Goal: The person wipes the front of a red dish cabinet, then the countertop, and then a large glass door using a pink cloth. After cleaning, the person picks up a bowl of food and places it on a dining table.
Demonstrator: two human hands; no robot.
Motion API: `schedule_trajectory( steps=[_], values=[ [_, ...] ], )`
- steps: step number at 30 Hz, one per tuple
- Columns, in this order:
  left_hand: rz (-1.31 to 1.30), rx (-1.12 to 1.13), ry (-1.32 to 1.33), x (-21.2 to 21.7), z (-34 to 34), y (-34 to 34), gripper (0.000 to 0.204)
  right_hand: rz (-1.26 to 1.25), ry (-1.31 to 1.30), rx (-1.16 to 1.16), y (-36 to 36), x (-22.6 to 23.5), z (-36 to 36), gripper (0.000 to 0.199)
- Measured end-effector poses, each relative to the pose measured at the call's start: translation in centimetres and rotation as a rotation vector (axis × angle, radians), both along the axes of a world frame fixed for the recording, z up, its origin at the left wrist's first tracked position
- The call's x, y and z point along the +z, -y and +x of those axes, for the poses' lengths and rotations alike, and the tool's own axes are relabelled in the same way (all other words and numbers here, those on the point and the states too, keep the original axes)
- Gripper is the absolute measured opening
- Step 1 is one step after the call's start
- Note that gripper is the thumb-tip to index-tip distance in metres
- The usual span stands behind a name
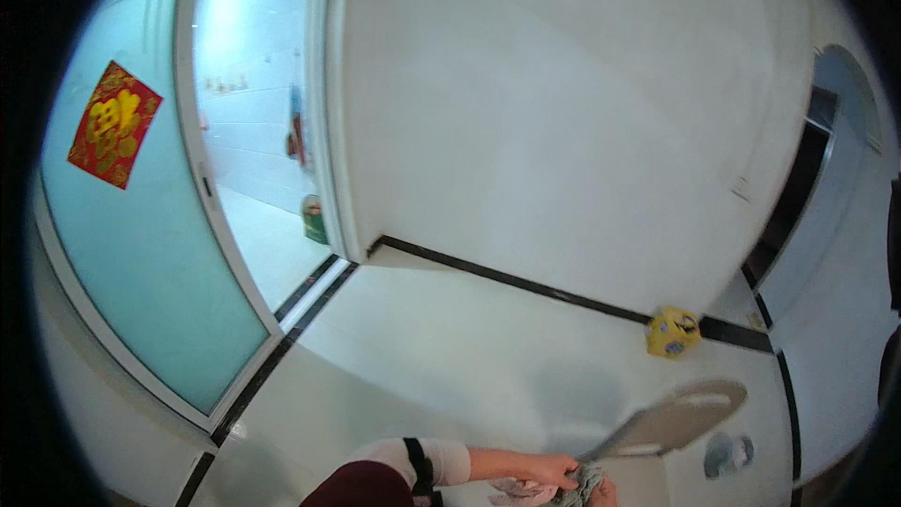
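Low in the head view, my left hand (554,469) reaches in from a white sleeve, its fingers closed on a bunched grey-green cloth (584,485). My right hand (603,492) is at the other side of this cloth, gripping it, partly cut off by the lower edge. A pale pink cloth (522,492) hangs under my left hand; whether it is joined to the grey one I cannot tell. Just beyond the hands rises a beige rounded panel (690,416), like a chair's back.
A clear plastic item (728,455) lies on the pale floor right of the panel. A yellow box (673,331) stands against the dark baseboard. At left, a frosted sliding door (141,253) with a red decoration (114,125) borders a lit tiled room (258,131).
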State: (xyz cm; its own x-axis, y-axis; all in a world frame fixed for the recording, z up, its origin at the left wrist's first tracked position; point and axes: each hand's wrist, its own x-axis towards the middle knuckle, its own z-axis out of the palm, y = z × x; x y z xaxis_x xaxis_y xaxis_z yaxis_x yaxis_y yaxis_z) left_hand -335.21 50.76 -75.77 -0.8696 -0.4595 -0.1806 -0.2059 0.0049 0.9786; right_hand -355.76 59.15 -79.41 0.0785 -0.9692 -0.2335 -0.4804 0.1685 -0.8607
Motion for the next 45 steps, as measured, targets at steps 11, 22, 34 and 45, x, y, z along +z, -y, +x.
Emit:
schedule_trajectory(
  steps=[11, 22, 34, 45],
  values=[
    [-0.290, 0.649, 0.134, -3.2, 27.9, 11.2, 0.050, -0.028, 0.161, 0.592, 21.5, 5.9, 28.1, 0.039],
    [0.036, 0.879, 0.092, -2.2, 47.3, 23.2, 0.050, 0.044, 0.153, 0.987, 43.9, 1.5, 47.9, 0.028],
    [0.255, 1.152, 0.158, 0.4, 70.3, 35.3, 0.039, 0.038, 0.080, 1.402, 62.3, 1.1, 76.7, 0.035],
    [0.357, 1.425, -0.159, -1.1, 98.7, 41.1, 0.017, -0.261, 0.053, 1.674, 69.1, 0.9, 109.0, 0.030]
  ],
)
